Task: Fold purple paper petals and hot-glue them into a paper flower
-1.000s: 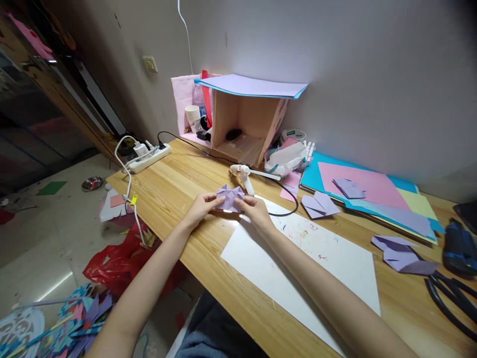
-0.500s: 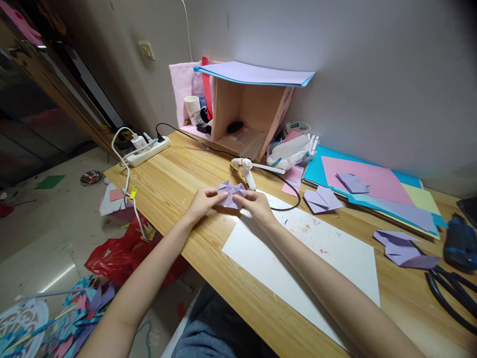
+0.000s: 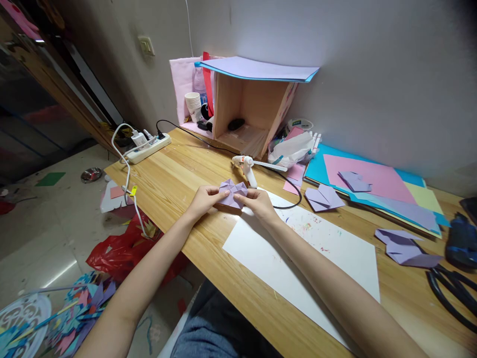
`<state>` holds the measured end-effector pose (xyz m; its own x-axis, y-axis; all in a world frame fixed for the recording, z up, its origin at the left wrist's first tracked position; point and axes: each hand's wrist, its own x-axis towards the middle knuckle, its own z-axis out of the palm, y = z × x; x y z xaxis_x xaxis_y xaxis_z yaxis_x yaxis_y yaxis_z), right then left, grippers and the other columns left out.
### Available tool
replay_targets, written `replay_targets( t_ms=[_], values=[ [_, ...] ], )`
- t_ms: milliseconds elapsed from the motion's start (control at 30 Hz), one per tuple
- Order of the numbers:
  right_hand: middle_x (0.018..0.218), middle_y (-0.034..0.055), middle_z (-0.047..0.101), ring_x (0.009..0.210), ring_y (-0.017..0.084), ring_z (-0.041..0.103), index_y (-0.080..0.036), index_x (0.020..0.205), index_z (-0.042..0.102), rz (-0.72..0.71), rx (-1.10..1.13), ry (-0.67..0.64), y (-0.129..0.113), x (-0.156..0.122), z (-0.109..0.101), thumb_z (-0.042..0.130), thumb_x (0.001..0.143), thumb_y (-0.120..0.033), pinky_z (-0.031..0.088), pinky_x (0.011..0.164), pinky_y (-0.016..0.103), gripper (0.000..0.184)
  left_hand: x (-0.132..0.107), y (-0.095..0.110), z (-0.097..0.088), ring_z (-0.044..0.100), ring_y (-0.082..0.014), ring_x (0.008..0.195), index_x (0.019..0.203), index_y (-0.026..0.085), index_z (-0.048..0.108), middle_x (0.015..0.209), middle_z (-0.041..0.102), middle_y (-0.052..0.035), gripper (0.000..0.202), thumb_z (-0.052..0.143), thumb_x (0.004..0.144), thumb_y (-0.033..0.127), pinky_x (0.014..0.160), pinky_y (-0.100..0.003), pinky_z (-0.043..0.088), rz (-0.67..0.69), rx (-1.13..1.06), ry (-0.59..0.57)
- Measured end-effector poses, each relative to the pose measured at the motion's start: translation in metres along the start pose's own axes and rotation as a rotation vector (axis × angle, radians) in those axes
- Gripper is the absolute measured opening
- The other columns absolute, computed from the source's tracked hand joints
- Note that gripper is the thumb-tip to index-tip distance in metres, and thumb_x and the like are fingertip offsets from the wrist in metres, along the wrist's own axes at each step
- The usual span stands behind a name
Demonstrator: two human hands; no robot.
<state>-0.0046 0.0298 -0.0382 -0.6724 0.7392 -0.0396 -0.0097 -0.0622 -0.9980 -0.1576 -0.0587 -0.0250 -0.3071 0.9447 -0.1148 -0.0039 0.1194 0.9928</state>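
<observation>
Between my two hands is a folded piece of purple paper (image 3: 232, 190), creased into small flaps. My left hand (image 3: 204, 201) pinches its left side, thumb on the front. The right side is pinched by my right hand (image 3: 260, 204), its thumb also pressing the front. The paper is held just above the wooden table. Right behind it stands a white glue gun (image 3: 246, 166) with a glue stick in its back. Below my right forearm lies a white sheet (image 3: 331, 248) with coloured specks. More folded purple papers (image 3: 324, 198) rest to the right.
A power strip (image 3: 149, 149) with plugs sits at the table's left edge. At the back is an open box (image 3: 253, 104) topped with purple and blue sheets. Coloured paper (image 3: 368, 176) and black-handled scissors (image 3: 452, 293) lie on the right. A red bag (image 3: 115, 253) is on the floor.
Both hands keep their pinch on the purple paper, with hardly any movement. The view has shifted very slightly.
</observation>
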Motion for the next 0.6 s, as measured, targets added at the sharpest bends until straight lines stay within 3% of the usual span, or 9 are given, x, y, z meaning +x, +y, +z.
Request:
replay_targets(
  t_ms=[300,600],
  values=[
    [0.067,0.0020,0.066,0.061,0.014,0.055,-0.014,0.074,0.070,0.015,-0.013,0.015,-0.0015,0.0006,0.0008,0.070,0.061,-0.041,0.041,0.059,0.025,0.030,0.0014,-0.0001,0.0004,0.054,-0.0117,0.056,0.067,0.013,0.068,0.063,0.063,-0.0006,0.032,0.069,0.064,0.044,0.053,-0.020,0.041,0.031,0.019,0.017],
    [0.070,0.0015,0.065,0.064,0.015,0.056,-0.013,0.078,0.068,0.013,-0.107,-0.050,-0.0009,0.0022,-0.0009,0.066,0.065,-0.037,0.040,0.061,0.024,0.027,-0.0008,0.0040,0.0032,0.055,-0.0119,0.057,0.069,0.013,0.070,0.064,0.064,-0.0009,0.030,0.070,0.063,0.042,0.055,-0.021,0.042,0.030,0.017,-0.002]
  ],
)
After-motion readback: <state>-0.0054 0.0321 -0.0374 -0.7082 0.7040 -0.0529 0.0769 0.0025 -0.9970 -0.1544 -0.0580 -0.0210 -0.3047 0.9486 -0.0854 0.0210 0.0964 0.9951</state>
